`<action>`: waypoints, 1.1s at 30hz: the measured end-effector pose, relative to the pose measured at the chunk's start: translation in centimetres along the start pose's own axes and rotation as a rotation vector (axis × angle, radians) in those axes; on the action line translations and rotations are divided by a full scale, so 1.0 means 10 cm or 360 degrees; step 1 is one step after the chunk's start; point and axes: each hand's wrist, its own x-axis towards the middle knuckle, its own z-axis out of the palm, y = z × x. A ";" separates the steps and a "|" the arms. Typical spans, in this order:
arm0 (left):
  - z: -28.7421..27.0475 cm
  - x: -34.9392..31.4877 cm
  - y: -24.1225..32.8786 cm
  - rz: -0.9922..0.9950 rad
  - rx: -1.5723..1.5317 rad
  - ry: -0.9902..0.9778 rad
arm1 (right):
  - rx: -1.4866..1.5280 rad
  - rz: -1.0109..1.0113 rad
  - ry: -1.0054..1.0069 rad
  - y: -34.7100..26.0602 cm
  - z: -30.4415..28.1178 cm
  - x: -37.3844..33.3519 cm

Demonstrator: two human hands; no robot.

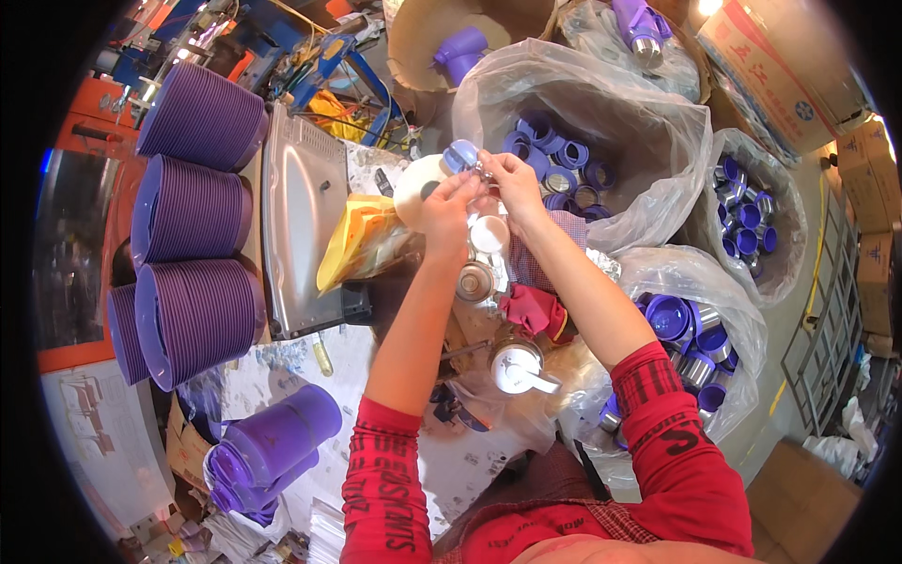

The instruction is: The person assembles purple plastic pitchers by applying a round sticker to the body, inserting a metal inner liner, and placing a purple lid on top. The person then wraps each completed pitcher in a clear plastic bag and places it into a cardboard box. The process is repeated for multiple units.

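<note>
Both my hands come together over the middle of the bench, fingers bent inward in a pinch. My left hand point(451, 209) and my right hand point(514, 186) grip a small purple-blue round part point(459, 155) with a shiny metal bit at its right side. The fingers cover some of it, so its exact kind is hidden. Behind the left hand is a cream-coloured disc point(411, 195) with a dark centre. Just below the hands are a white round cup point(489, 234) and a metal round container point(475, 281). Nearer me stands a white-lidded jug with a handle point(518, 369).
Stacked purple tubs point(199, 209) rise at the left, beside a grey metal housing point(303, 216) and a yellow bag point(355, 240). A plastic-lined bin point(648, 169) holds purple rings. Other clear bags point(742, 310) hold purple-and-metal parts. A red cloth point(534, 312) lies on the bench.
</note>
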 end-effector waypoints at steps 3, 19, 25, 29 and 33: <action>-0.01 0.03 -0.03 0.0054 0.0109 0.0074 | -0.0021 -0.0055 0.0038 0.02 0.01 -0.02; -0.56 -0.37 0.51 0.1776 0.1442 0.0309 | 0.0263 0.0473 -0.0032 -0.06 -0.17 0.14; -0.62 -0.11 0.80 0.2646 0.2053 0.0181 | 0.0185 0.0638 -0.0132 -0.22 -0.40 0.32; -0.40 0.23 0.76 0.2590 0.2220 -0.0061 | 0.0018 0.0620 -0.0183 -0.32 -0.52 0.44; -0.20 0.50 0.65 0.2862 0.2148 -0.0199 | 0.0004 0.0550 -0.0171 -0.36 -0.60 0.50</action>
